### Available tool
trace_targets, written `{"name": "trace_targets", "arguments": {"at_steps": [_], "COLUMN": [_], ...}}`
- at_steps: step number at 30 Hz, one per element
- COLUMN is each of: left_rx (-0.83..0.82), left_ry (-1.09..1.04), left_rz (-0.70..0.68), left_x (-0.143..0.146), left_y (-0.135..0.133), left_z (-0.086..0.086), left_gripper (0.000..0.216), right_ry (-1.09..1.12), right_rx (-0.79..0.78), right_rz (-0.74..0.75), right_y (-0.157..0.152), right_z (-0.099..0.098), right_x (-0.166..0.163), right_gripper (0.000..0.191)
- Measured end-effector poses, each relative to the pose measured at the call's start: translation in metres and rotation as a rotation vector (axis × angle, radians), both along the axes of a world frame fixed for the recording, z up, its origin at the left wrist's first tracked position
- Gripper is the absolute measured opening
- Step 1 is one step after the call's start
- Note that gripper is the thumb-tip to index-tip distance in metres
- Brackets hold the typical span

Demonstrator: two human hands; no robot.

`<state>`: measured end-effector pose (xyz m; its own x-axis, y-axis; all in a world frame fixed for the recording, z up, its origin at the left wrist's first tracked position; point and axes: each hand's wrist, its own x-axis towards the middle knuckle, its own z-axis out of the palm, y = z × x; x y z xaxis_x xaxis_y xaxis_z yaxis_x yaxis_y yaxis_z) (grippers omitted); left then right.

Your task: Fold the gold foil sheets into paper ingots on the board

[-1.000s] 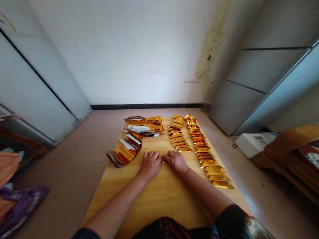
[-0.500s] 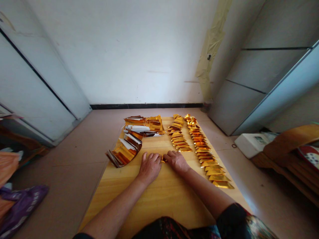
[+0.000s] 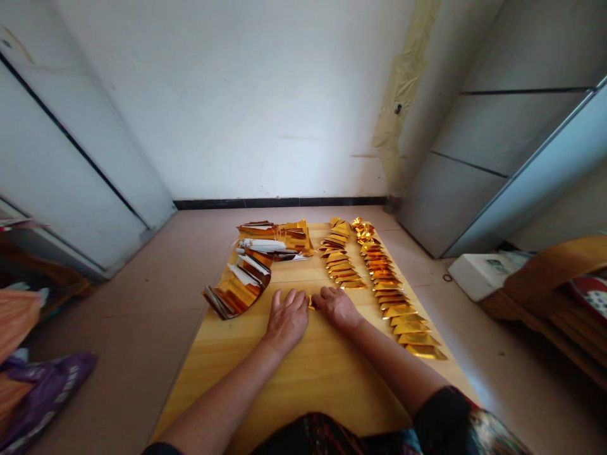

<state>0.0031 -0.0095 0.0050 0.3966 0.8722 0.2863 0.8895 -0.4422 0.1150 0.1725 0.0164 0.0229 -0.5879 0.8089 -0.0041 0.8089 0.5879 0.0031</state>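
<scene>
A small piece of gold foil paper (image 3: 311,303) lies at the middle of the wooden table, mostly hidden between my two hands. My left hand (image 3: 287,318) grips its left side, palm down with the fingers bent over it. From the other side my right hand (image 3: 337,308) has its fingers closed on the paper's right end. Beyond my right hand runs a row of folded gold papers (image 3: 339,253). Farther right a longer row of shiny folded gold papers (image 3: 393,297) overlaps down the table's edge. Loose stacks of gold and white sheets (image 3: 246,284) lie at the far left.
The wooden table (image 3: 227,373) stands before a white wall (image 3: 275,114). A purple bag (image 3: 57,385) and an orange bag (image 3: 16,322) are at the left. Wooden furniture (image 3: 545,297) with a white box (image 3: 478,275) stands to the right.
Both hands stay on the small gold paper in nearly the same spot. My left hand's fingers have shifted very slightly; the rows and stacks lie as before.
</scene>
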Motion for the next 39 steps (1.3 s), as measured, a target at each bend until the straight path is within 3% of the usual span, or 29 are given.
{"name": "trace_targets", "arguments": {"at_steps": [15,20,24,29,39], "left_rx": [-0.019,-0.078,-0.111,-0.178,-0.365], "left_ry": [-0.007,0.021,-0.010,-0.038,-0.051], "left_rz": [0.019,0.020,0.031,0.023,0.070], "left_x": [0.003,0.006,0.006,0.000,0.000], "left_y": [0.000,0.018,0.030,0.036,0.048], "left_z": [0.006,0.015,0.013,0.011,0.025], "left_gripper": [0.024,0.023,0.006,0.016,0.017], "right_ry": [0.086,0.158,0.206,0.230,0.157], "right_rx": [0.063,0.055,0.012,-0.069,-0.235], "right_rz": [0.069,-0.114,-0.236,-0.304,-0.372], "right_y": [-0.006,-0.008,-0.006,-0.004,0.013], "right_z": [-0.010,-0.008,-0.004,0.004,0.019], "right_x": [0.027,0.018,0.010,0.008,0.001], "right_gripper": [0.024,0.024,0.016,0.012,0.021]}}
